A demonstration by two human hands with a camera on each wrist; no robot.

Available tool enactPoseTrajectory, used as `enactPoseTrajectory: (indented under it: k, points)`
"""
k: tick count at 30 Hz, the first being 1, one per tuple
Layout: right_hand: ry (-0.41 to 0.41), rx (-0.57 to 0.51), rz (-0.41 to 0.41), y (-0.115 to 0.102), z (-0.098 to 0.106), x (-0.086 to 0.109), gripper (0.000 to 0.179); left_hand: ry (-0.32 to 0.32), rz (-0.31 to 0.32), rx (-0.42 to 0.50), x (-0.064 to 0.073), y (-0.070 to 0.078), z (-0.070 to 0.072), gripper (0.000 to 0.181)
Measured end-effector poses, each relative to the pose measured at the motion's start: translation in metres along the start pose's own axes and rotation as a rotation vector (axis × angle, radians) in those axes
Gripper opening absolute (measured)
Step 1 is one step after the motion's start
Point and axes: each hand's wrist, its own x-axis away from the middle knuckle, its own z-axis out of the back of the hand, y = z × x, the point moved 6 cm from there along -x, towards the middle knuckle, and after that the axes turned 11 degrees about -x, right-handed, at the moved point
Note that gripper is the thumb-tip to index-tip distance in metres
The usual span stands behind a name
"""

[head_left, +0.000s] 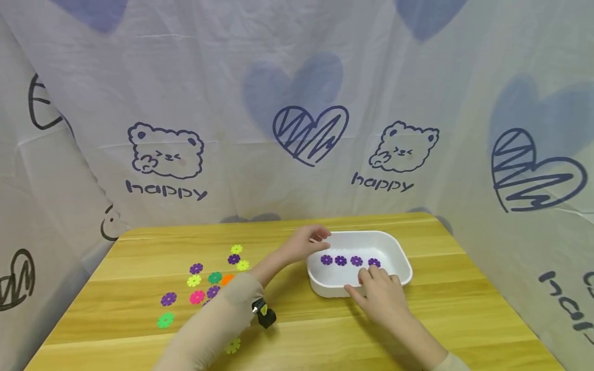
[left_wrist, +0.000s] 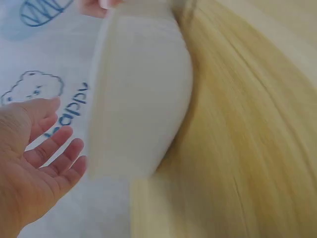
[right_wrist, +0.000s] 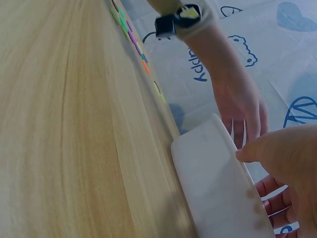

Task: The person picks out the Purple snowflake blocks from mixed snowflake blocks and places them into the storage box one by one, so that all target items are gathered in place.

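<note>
A white rectangular tub (head_left: 325, 290) with rounded corners stands on the table. Inside it several purple snowflake-shaped discs (head_left: 341, 260) lie in a row. My left hand (head_left: 303, 244) hovers by the tub's left rim, fingers loosely bent and apart; the left wrist view shows the same hand (left_wrist: 42, 158) with nothing in it. My right hand (head_left: 382, 296) reaches over the near rim, its fingers by the rightmost purple disc (head_left: 374, 263). Its thumb (right_wrist: 252, 150) is at the rim in the right wrist view. Whether the fingertips touch the disc is unclear.
Loose snowflake discs in yellow, green (head_left: 165, 320), pink (head_left: 197, 297), orange and purple (head_left: 168, 299) lie on the wooden table (head_left: 445, 309) left of the tub. My left forearm covers some. A printed white curtain (head_left: 232, 154) hangs behind and beside the table.
</note>
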Motion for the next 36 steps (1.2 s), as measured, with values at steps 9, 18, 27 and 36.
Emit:
enactPoseTrajectory:
  k: [9, 18, 27, 36]
  points:
    - [0.004, -0.015, -0.005, 0.000, 0.003, 0.000, 0.037, 0.040, 0.043, 0.063, 0.059, -0.002, 0.042, 0.029]
    - [-0.015, -0.023, -0.015, -0.002, 0.002, 0.000, 0.038, 0.090, 0.100, 0.003, 0.128, -0.008, 0.088, 0.033]
    - [-0.009, -0.020, -0.008, -0.002, 0.000, 0.000, 0.037, 0.167, 0.232, -0.050, 0.190, -0.037, 0.114, 0.030]
    - [0.026, 0.000, 0.014, -0.003, 0.003, 0.001, 0.036, 0.123, 0.374, 0.014, 0.229, -0.082, 0.108, 0.035]
